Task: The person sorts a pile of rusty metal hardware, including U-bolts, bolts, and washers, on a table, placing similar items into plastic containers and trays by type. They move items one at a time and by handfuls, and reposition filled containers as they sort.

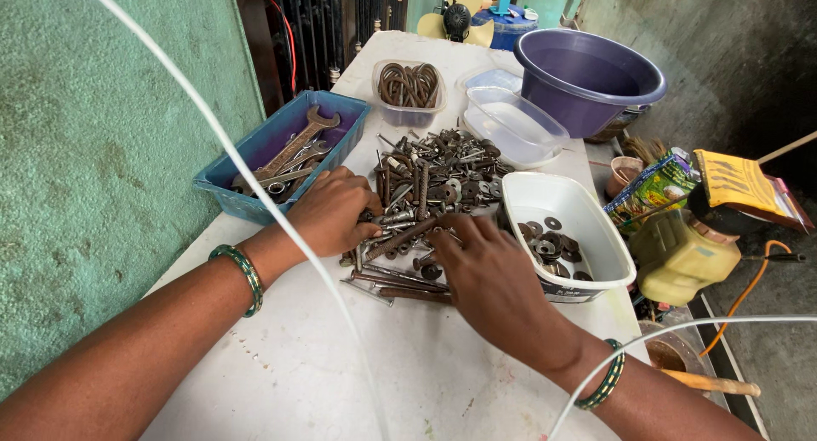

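Both hands are down in a pile of rusty bolts, nails and washers [430, 194] that lies in the middle of a white bench [281, 364]. The left hand [334, 213] rests on the left edge of the pile with its fingers curled and pressed into the metal pieces; I cannot tell if it really grips one of them. The right hand [487, 275] lies flatter on the near side of the pile, palm down, the fingers spread a little and touching a long rusty bolt [408, 234] that lies across the heap, but a firm hold on it is not visible. Each wrist carries a green bangle. Just right of the pile, touching the right hand's side, stands a white rectangular tray [596, 237] with dark washers inside. On the left of the pile is a blue tray [230, 182] holding spanners. Behind the pile stands a clear tub [408, 113] with bent brown hooks, beside it empty clear containers [515, 126], and farther right a big purple basin [587, 79]. A thin white cord [255, 190] crosses in front of the view.
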